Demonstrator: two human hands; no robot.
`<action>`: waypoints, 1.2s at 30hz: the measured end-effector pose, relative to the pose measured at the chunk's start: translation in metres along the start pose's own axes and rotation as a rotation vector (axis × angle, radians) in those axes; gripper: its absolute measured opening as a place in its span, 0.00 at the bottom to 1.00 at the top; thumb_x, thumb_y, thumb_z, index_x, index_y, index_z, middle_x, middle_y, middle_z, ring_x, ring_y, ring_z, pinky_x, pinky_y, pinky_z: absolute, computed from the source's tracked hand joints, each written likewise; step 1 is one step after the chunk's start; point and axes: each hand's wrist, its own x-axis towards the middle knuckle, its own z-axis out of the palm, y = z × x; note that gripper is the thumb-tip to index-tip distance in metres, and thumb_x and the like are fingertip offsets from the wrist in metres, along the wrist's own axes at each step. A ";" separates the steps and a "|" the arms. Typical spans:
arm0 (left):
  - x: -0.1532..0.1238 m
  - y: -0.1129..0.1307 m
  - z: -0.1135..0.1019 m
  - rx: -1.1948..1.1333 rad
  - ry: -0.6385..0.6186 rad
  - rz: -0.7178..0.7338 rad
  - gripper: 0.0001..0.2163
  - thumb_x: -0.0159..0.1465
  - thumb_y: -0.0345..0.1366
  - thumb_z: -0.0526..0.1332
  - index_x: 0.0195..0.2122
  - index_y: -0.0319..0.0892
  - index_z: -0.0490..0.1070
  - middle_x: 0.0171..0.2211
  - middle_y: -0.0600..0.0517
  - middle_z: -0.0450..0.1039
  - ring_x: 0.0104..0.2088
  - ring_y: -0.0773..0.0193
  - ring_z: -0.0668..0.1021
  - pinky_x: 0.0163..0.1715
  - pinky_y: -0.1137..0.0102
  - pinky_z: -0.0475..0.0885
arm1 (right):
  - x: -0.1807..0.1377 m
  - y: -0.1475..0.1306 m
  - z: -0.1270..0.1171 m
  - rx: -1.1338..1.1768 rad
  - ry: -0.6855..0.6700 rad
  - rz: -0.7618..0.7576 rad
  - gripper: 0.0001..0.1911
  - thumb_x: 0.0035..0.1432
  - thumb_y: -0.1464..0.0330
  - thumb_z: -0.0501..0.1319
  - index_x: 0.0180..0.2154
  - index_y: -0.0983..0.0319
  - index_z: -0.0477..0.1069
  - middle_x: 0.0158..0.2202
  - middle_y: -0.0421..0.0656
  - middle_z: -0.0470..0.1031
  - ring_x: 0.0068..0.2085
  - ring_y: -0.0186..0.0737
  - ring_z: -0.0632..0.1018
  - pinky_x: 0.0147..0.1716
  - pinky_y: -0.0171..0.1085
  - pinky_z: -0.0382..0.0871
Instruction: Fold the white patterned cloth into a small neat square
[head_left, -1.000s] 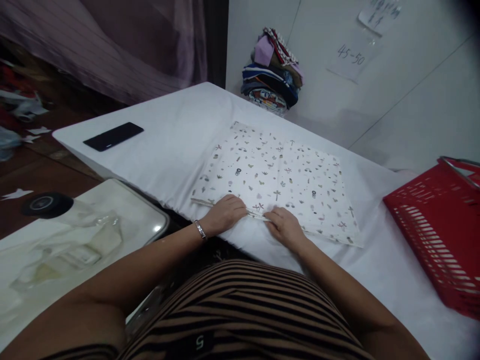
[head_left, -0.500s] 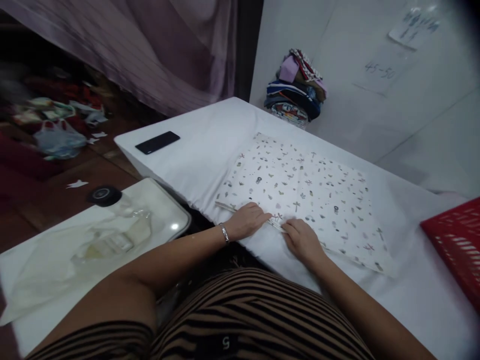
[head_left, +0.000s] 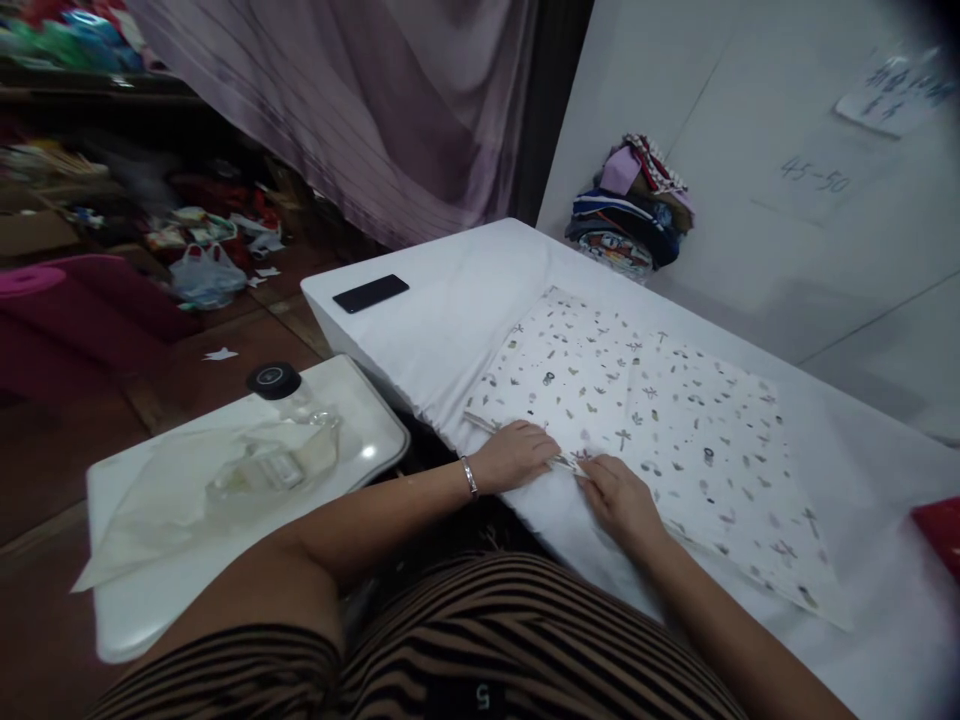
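Observation:
A white cloth (head_left: 667, 420) printed with small plants and rainbows lies folded flat on the white-covered table (head_left: 465, 290). My left hand (head_left: 519, 455), with a silver bracelet at the wrist, rests on the cloth's near edge, its fingers closed over the layers there. Close beside it, my right hand (head_left: 616, 495) pinches the same edge between thumb and fingers. A short stretch of the layered edge shows between the two hands. The undersides of the fingers are hidden.
A black phone (head_left: 371, 293) lies on the table's far left part. Folded clothes (head_left: 630, 210) are stacked by the wall. On the left, a small white table (head_left: 127, 620) bears a plastic bag (head_left: 262, 465) and a round black object (head_left: 274, 379). Something red (head_left: 941, 530) sits at far right.
The view has swung left, so everything appears further right and the red basket is mostly out of frame. Both hands stay at the cloth's near edge, the right one pinching it more plainly.

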 end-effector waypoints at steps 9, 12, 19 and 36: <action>0.003 0.004 -0.002 0.095 -0.030 -0.186 0.12 0.62 0.27 0.53 0.47 0.40 0.66 0.44 0.49 0.72 0.46 0.60 0.70 0.44 0.65 0.62 | 0.009 0.005 -0.014 0.309 -0.176 0.201 0.14 0.63 0.64 0.50 0.43 0.58 0.71 0.36 0.43 0.73 0.40 0.41 0.74 0.40 0.39 0.69; 0.002 -0.005 -0.003 0.153 -0.027 -0.222 0.11 0.64 0.28 0.50 0.46 0.40 0.67 0.43 0.47 0.72 0.45 0.60 0.70 0.44 0.64 0.62 | 0.008 0.006 -0.013 0.312 -0.181 0.186 0.15 0.63 0.63 0.49 0.44 0.58 0.70 0.39 0.44 0.73 0.42 0.42 0.74 0.41 0.40 0.69; -0.025 -0.049 -0.029 0.208 0.004 -0.284 0.10 0.64 0.28 0.52 0.43 0.42 0.70 0.44 0.48 0.74 0.47 0.61 0.71 0.47 0.64 0.63 | 0.007 0.001 -0.003 0.176 -0.143 0.093 0.15 0.63 0.66 0.49 0.46 0.59 0.70 0.41 0.46 0.73 0.43 0.42 0.73 0.41 0.39 0.69; -0.031 -0.112 -0.074 -0.468 -0.251 -0.490 0.21 0.54 0.33 0.54 0.50 0.46 0.71 0.57 0.53 0.65 0.58 0.58 0.67 0.57 0.64 0.64 | 0.010 -0.027 0.001 0.054 -0.090 0.017 0.15 0.62 0.70 0.52 0.49 0.61 0.69 0.41 0.45 0.74 0.41 0.41 0.72 0.42 0.39 0.67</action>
